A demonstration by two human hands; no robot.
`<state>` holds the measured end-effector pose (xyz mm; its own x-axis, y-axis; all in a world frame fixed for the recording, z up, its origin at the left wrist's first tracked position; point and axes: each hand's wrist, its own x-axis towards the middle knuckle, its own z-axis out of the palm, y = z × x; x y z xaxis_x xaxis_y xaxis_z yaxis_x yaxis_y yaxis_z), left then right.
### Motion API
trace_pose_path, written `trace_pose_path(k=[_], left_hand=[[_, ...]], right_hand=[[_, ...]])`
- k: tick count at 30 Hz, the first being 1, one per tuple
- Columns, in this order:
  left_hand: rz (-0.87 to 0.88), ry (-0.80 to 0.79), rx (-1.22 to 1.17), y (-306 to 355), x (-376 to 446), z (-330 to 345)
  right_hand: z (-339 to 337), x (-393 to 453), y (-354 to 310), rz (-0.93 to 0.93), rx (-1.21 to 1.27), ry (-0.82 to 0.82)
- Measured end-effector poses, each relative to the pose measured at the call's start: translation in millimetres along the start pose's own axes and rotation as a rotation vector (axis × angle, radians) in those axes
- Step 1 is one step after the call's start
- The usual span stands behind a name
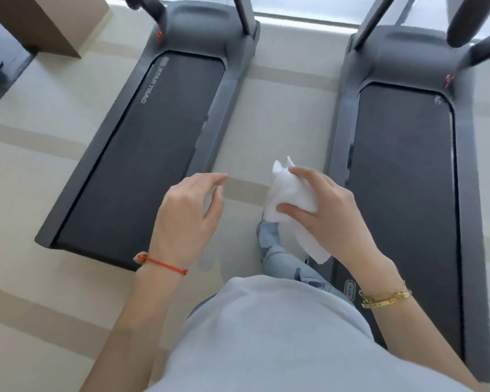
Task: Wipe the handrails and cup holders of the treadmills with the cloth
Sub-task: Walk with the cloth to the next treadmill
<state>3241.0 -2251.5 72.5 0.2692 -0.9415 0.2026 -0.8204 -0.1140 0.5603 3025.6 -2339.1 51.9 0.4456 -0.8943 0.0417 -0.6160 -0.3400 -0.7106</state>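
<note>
Left dark grey treadmill (164, 142) reads "STAR TRAC" along its black belt edge; floor is pale beige striped carpet (277, 103), with a bright window strip at top. Left hand (187, 213), red string bracelet, hovers loosely curled, holding nothing. Right hand (323, 210), gold bangle, pinches crumpled white cloth (289, 193), long axis running top-left to bottom-right, between the machines. Right dark grey treadmill (408, 171) lettering is unreadable.
</note>
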Motion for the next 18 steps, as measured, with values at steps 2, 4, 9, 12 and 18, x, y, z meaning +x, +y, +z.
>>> trace_pose_path(k=[2, 4, 9, 12, 18], left_hand=[[0.031, -0.021, -0.010, -3.4, 37.3, 9.3], [0.060, -0.040, -0.018, -3.1, 77.3, 19.3], [0.142, -0.062, -0.049, 13.1, 187.6, 45.0], [0.212, -0.076, -0.066, 30.3, 252.3, 62.5], [0.343, -0.146, -0.099, 63.4, 352.9, 98.6]], right_hand=[[-3.1, 27.6, 6.8, 0.019, -0.001, 0.027], [-10.2, 57.8, 14.1, 0.030, -0.009, 0.061], [-47.0, 140.2, 35.4, 0.076, -0.015, 0.142], [-74.6, 187.6, 47.6, 0.086, -0.044, 0.191], [-114.1, 254.6, 71.6, 0.130, -0.068, 0.299]])
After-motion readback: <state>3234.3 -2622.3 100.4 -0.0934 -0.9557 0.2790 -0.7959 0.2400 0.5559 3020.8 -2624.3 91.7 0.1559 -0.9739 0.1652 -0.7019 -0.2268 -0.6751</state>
